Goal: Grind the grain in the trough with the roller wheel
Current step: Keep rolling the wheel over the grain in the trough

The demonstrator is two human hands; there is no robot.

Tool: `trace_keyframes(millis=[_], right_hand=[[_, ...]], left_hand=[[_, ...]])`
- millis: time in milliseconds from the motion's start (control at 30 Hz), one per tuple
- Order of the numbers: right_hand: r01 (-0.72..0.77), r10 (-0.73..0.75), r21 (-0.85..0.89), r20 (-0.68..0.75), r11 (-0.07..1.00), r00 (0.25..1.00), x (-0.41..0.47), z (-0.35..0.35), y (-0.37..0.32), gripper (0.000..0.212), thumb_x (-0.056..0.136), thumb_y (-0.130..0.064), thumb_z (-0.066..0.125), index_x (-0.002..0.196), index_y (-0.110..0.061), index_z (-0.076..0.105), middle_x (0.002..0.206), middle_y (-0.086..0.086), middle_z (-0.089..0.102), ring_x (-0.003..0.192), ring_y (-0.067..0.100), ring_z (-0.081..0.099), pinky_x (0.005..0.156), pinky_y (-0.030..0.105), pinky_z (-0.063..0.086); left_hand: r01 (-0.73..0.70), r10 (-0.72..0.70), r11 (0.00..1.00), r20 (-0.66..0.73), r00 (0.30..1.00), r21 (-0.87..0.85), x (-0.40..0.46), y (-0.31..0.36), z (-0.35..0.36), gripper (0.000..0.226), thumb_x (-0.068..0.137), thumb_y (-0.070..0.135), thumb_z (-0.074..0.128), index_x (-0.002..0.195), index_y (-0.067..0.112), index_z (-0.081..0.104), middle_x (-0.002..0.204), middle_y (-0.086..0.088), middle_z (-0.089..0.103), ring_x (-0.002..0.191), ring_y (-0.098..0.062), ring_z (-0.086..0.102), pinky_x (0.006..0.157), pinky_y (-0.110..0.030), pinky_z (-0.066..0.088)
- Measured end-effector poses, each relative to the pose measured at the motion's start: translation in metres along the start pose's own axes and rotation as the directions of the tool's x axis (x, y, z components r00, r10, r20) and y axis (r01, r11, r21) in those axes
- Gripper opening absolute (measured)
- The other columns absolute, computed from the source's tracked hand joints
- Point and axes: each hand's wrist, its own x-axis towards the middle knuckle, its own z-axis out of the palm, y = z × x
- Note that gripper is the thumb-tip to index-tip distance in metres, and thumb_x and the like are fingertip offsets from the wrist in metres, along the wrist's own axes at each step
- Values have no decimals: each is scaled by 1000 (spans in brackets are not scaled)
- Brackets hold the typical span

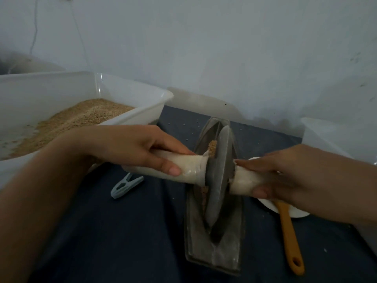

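A grey boat-shaped trough [230, 248] lies lengthwise on the dark cloth. A grey roller wheel [219, 180] stands upright in its groove, on a pale wooden axle [189, 170] that crosses it. Brown grain [212, 149] clings to the wheel's left face and lies in the groove beside it. My left hand [132, 148] grips the left end of the axle, thumb underneath. My right hand [285, 174] grips the right end, fingers over the top.
A large white tub [130, 86] with brown grain [81, 117] stands at the left. A pale blue clothes peg [126, 184] lies near my left wrist. An orange-handled utensil [289, 237] rests on a white plate [295, 213] at the right. A white container [318, 135] sits behind.
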Motion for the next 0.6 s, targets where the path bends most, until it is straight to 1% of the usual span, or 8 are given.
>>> trace_keyframes(millis=[67, 133, 233, 300, 400, 467, 533, 600], right_hand=[[-14, 12, -26, -52, 1000, 999, 8, 6, 4, 54, 88, -47, 50, 137, -53, 28, 113, -17, 59, 100, 1, 55, 83, 21, 44], [-97, 92, -41, -103, 994, 990, 25, 19, 17, 54, 91, -38, 51, 139, -49, 27, 121, -7, 58, 106, 12, 55, 85, 26, 44], [-168, 170, 27, -230, 985, 958, 45, 41, 37, 55, 93, -27, 52, 141, -38, 27, 124, 2, 55, 111, 19, 48, 84, 26, 35], [-163, 171, 52, -303, 985, 937, 48, 48, 43, 56, 93, -24, 52, 143, -32, 27, 126, 2, 53, 113, 20, 44, 83, 25, 32], [-164, 155, -2, -310, 987, 938, 45, 48, 41, 57, 93, -27, 51, 143, -33, 25, 127, 0, 52, 113, 18, 43, 82, 23, 30], [-144, 121, -82, -243, 986, 963, 41, 39, 33, 57, 94, -33, 50, 144, -38, 22, 123, -1, 52, 111, 17, 44, 84, 25, 33], [-113, 93, -143, -137, 983, 986, 33, 27, 23, 57, 94, -38, 48, 143, -43, 19, 118, -3, 53, 109, 14, 48, 83, 25, 37], [-74, 67, -130, -57, 989, 996, 22, 16, 13, 57, 92, -40, 48, 141, -47, 21, 117, -7, 54, 107, 11, 50, 79, 21, 36]], left_hand=[[37, -32, 997, -69, 997, 71, 5, -4, 3, 36, 80, 41, 59, 116, 41, 59, 108, 25, 66, 100, 8, 59, 85, -8, 42], [110, -54, 966, -234, 971, 235, 16, -8, 9, 30, 85, 42, 57, 113, 51, 55, 101, 27, 65, 97, 8, 58, 81, -10, 39], [265, -16, 855, -489, 872, 446, 36, -15, 19, 39, 93, 36, 49, 131, 40, 48, 116, 8, 62, 105, -12, 56, 86, -24, 37], [323, 73, 756, -563, 823, 569, 47, -19, 26, 43, 96, 34, 44, 139, 35, 40, 123, 2, 57, 110, -18, 53, 90, -29, 35], [302, 134, 718, -550, 825, 628, 48, -21, 29, 48, 95, 36, 44, 142, 35, 34, 121, 2, 56, 110, -18, 52, 91, -31, 34], [224, 79, 813, -484, 871, 537, 39, -17, 24, 49, 92, 36, 51, 139, 38, 37, 107, 10, 57, 101, -11, 54, 85, -25, 36], [152, 9, 903, -372, 928, 401, 26, -11, 16, 50, 87, 37, 58, 134, 44, 41, 94, 29, 51, 89, 7, 52, 77, -11, 33], [70, -11, 964, -225, 974, 258, 14, -4, 8, 48, 84, 40, 59, 130, 45, 46, 98, 34, 56, 89, 16, 54, 76, -3, 35]])
